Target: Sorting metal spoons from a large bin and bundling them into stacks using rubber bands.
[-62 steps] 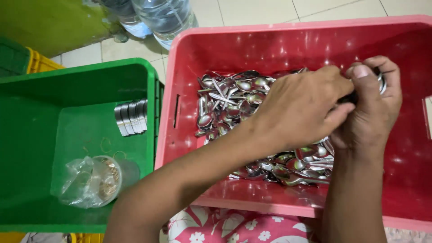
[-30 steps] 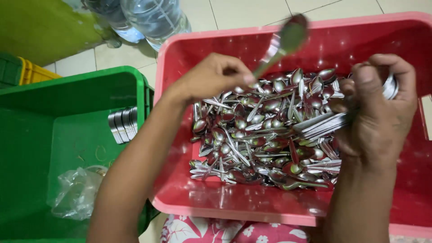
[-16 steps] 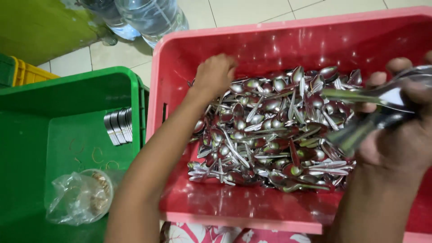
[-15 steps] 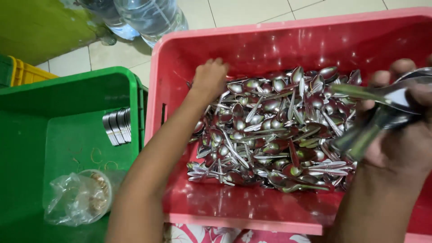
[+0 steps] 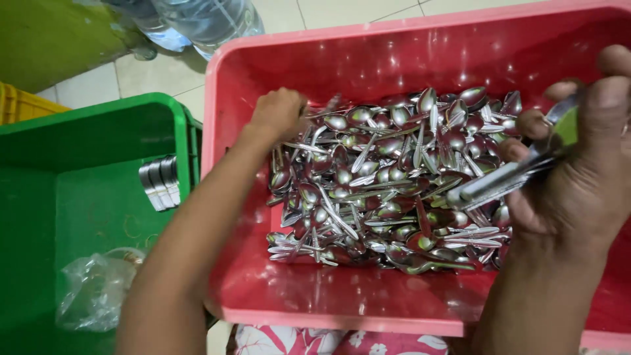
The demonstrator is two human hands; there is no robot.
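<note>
while the right hand (image 5: 578, 171) stays off to the side, fingers clenched round a stacked bunch of spoons (image 5: 509, 181) with handles jutting toward the pile, the left hand (image 5: 279, 115) is down at the far left edge of the heap, fingers curled onto loose spoons there, though whether it has actually gripped one i cannot tell. the pile of steel spoons (image 5: 388, 184) in the red crate (image 5: 243, 289) looks big, so by my reckoning most of the gathering is left. over in the green crate (image 5: 98, 131) just one finished bundle (image 5: 160, 183) leans at the wall, beside a clear bag (image 5: 92, 296) on the floor of it. early going, i'd judge.
</note>
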